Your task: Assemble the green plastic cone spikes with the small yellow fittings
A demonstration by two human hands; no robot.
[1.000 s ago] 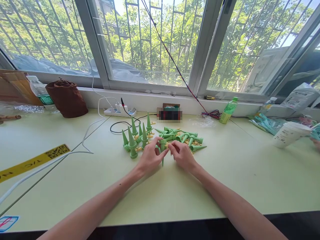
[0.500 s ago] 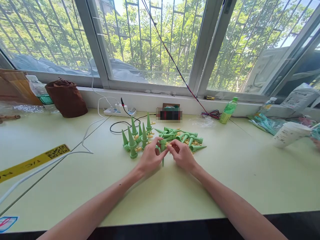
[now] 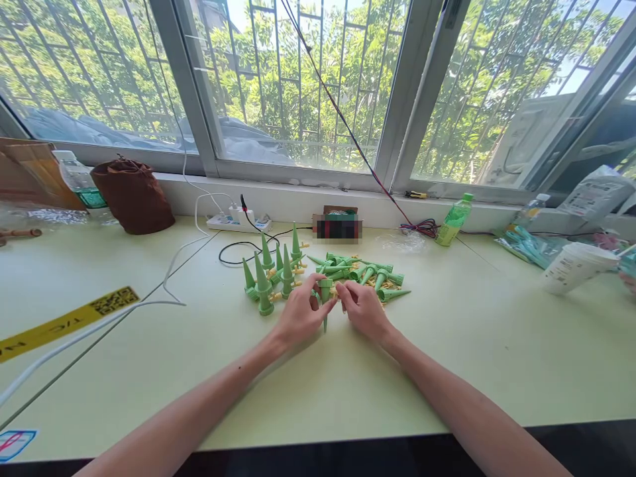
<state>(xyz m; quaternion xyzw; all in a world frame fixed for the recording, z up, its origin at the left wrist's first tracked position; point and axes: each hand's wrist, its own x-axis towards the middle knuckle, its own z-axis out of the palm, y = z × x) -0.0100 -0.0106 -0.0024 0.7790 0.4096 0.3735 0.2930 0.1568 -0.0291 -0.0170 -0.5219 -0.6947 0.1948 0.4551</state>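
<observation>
My left hand (image 3: 302, 310) is closed around a green plant watering spike (image 3: 326, 286), its tip pointing down toward the table. A small yellow valve (image 3: 334, 289) sticks out from the spike's right side. At that valve, my right hand (image 3: 365, 308) is closed in a pinch; its fingertips partly hide what they grip. Left of my hands, several green spikes (image 3: 262, 281) with yellow valves stand tip up. Behind and right of my hands lies a loose pile of green spikes (image 3: 370, 270), with yellow pieces (image 3: 385, 285) among them.
A white power strip (image 3: 238, 222) and a partly blurred dark box (image 3: 338, 226) are at the back. A brown pouch (image 3: 132, 195) stands left, with a white cable (image 3: 181, 248) running past it. On the right are a green bottle (image 3: 454, 222) and a white cup (image 3: 579, 268).
The held spike and my left hand have shifted very slightly to the right. My right fingertips have changed position a little at the yellow valve. Other things stay put.
</observation>
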